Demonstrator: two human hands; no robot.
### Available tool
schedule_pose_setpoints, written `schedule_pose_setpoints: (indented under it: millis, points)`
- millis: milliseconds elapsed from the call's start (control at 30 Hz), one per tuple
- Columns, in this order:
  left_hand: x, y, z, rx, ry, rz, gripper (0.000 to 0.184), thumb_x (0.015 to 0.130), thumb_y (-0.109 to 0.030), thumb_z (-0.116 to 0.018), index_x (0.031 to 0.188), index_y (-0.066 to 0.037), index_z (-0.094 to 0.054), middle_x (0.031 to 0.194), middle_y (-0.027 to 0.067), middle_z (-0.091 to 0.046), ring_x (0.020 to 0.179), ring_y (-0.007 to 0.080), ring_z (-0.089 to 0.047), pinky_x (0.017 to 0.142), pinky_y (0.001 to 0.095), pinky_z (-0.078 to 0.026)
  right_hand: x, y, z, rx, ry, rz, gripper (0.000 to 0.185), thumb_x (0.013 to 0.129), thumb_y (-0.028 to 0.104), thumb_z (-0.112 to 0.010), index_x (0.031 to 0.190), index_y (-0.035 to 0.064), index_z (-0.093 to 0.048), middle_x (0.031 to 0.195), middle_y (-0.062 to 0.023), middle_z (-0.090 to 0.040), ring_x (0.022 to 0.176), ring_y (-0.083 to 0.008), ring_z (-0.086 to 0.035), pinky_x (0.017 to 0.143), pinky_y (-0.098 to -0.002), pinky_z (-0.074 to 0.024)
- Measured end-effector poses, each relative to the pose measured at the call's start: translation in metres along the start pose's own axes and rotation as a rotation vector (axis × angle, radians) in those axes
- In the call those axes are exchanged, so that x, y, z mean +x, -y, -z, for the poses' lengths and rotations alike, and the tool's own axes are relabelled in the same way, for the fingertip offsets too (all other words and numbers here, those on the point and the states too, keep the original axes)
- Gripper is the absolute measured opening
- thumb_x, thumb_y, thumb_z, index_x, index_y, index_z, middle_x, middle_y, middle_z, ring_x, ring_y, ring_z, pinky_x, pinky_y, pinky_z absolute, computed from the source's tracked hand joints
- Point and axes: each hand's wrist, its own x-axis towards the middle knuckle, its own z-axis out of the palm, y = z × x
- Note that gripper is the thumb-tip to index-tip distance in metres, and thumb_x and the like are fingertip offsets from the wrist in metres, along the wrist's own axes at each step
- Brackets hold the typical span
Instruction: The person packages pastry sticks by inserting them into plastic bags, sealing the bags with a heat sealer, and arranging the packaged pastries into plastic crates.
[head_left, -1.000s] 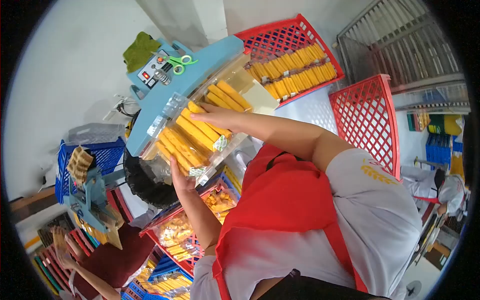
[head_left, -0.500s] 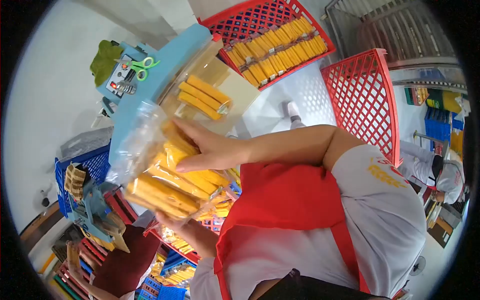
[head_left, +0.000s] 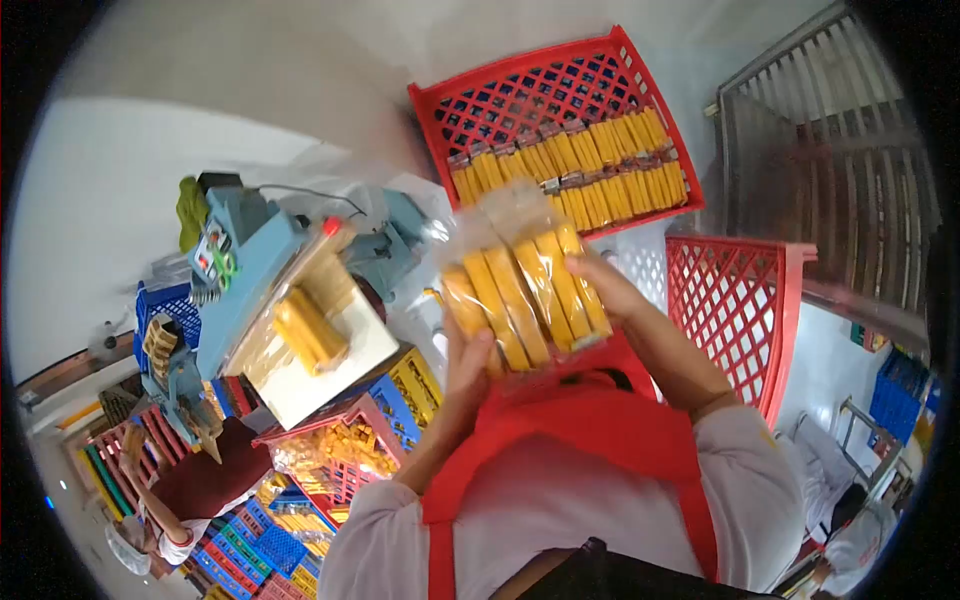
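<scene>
My left hand (head_left: pixel 466 362) is closed around the left side of two clear plastic packs of yellow bread-like sticks (head_left: pixel 520 290), held side by side in front of my red apron. My right hand (head_left: pixel 606 284) grips their right edge. The bag tops stick up, slightly blurred. Just beyond the packs stands a red crate (head_left: pixel 432 130) with rows of similar packs. To the left, another pack of yellow sticks (head_left: pixel 308 330) lies on the pale board (head_left: pixel 345 375) of a blue-grey machine (head_left: pixel 255 255).
Green-handled scissors (head_left: pixel 222 264) lie on the machine. An upright red crate (head_left: pixel 725 310) stands at right, near a metal rack (head_left: pixel 840 190). Lower left, a red crate (head_left: pixel 385 418) holds loose yellow pieces. One co-worker (head_left: pixel 215 480) is at lower left, another (head_left: pixel 850 530) at lower right.
Both hands have carried the packs away from the machine, rightward towards the filled red crate. My right hand has moved from on top of the packs to their right edge. The view has turned.
</scene>
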Motion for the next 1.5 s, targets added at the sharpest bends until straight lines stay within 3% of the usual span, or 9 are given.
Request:
schedule_pose_setpoints:
  millis: [133, 200, 533, 733, 1000, 1200, 1267, 1367, 1500]
  points:
    - [0.053, 0.041, -0.052, -0.146, 0.118, 0.006, 0.071, 0.076, -0.021, -0.05, 0.132, -0.004, -0.01, 0.129, 0.0123, -0.028, 0.118, 0.024, -0.03, 0.097, 0.0341, -0.026, 0.0, 0.014, 0.074, 0.162, -0.181, -0.181, 0.056, 0.083, 0.021, -0.046, 0.13, 0.0053, -0.021, 0.126, -0.0101, -0.035, 0.114, -0.0201, -0.038, 0.092, -0.0328, -0.0338]
    - [0.075, 0.047, -0.064, -0.16, 0.008, 0.212, 0.068, 0.077, -0.019, -0.048, 0.132, -0.003, -0.012, 0.129, 0.0123, -0.029, 0.119, 0.0226, -0.03, 0.097, 0.0329, -0.026, 0.013, 0.012, 0.103, 0.162, -0.192, -0.184, 0.055, 0.083, 0.021, -0.046, 0.13, 0.0055, -0.021, 0.125, -0.01, -0.036, 0.112, -0.0201, -0.039, 0.092, -0.0331, -0.0339]
    - [0.388, 0.126, 0.023, 0.103, 0.197, 0.191, 0.072, 0.075, -0.021, -0.055, 0.133, -0.004, -0.015, 0.129, 0.0103, -0.033, 0.117, 0.0197, -0.032, 0.096, 0.0296, -0.026, 0.221, -0.039, 0.267, 0.11, -0.476, -0.092, 0.055, 0.082, 0.024, -0.048, 0.128, 0.0073, -0.022, 0.121, -0.0104, -0.039, 0.107, -0.0211, -0.044, 0.087, -0.0353, -0.0394]
    - [0.542, 0.123, 0.088, 0.067, 0.288, 0.054, 0.064, 0.075, -0.014, -0.058, 0.13, -0.007, -0.025, 0.122, 0.0079, -0.041, 0.11, 0.0185, -0.041, 0.089, 0.031, -0.036, 0.403, -0.078, 0.344, -0.225, -0.306, 0.188, 0.064, 0.08, 0.03, -0.051, 0.131, 0.006, -0.019, 0.128, -0.0104, -0.033, 0.118, -0.021, -0.031, 0.096, -0.0325, -0.0265]
    - [0.621, 0.155, 0.146, 0.051, 0.128, -0.06, 0.057, 0.074, -0.016, -0.059, 0.123, -0.006, -0.033, 0.111, 0.008, -0.049, 0.1, 0.0192, -0.049, 0.081, 0.0317, -0.042, 0.526, -0.125, 0.39, -0.235, -0.196, 0.138, 0.077, 0.074, 0.039, -0.058, 0.132, 0.006, -0.019, 0.126, -0.0125, -0.037, 0.113, -0.022, -0.038, 0.091, -0.0329, -0.0335]
    - [0.642, 0.195, 0.172, 0.086, -0.069, 0.272, 0.067, 0.071, -0.016, -0.059, 0.127, -0.004, -0.024, 0.114, 0.011, -0.046, 0.102, 0.0207, -0.048, 0.079, 0.0311, -0.043, 0.539, -0.154, 0.403, -0.16, -0.107, -0.043, 0.069, 0.075, 0.039, -0.058, 0.128, 0.0065, -0.028, 0.119, -0.0116, -0.044, 0.107, -0.02, -0.044, 0.088, -0.0319, -0.037]
    - [0.634, 0.197, 0.157, 0.776, -0.311, -0.154, 0.071, 0.071, -0.012, -0.059, 0.128, 0.0, -0.018, 0.115, 0.0142, -0.045, 0.102, 0.0221, -0.048, 0.079, 0.0313, -0.043, 0.533, -0.148, 0.382, -0.242, -0.192, -0.007, 0.065, 0.076, 0.038, -0.057, 0.126, 0.0055, -0.032, 0.115, -0.0107, -0.048, 0.105, -0.019, -0.046, 0.087, -0.0305, -0.0377]
    - [0.613, 0.185, 0.138, 0.336, -0.276, -0.199, 0.074, 0.071, -0.009, -0.061, 0.128, 0.003, -0.015, 0.116, 0.0164, -0.044, 0.102, 0.0236, -0.048, 0.081, 0.0313, -0.042, 0.513, -0.121, 0.354, -0.349, -0.273, 0.076, 0.056, 0.079, 0.035, -0.055, 0.123, 0.0046, -0.038, 0.114, -0.0092, -0.048, 0.105, -0.0166, -0.045, 0.087, -0.0275, -0.0359]
    - [0.605, 0.155, 0.078, 0.361, -0.13, -0.489, 0.074, 0.072, -0.01, -0.062, 0.128, 0.001, -0.016, 0.116, 0.0173, -0.044, 0.102, 0.0251, -0.049, 0.082, 0.0316, -0.041, 0.49, -0.066, 0.367, -0.533, -0.298, 0.317, 0.048, 0.081, 0.03, -0.054, 0.12, 0.0037, -0.042, 0.118, -0.0075, -0.046, 0.107, -0.014, -0.042, 0.088, -0.0263, -0.034]
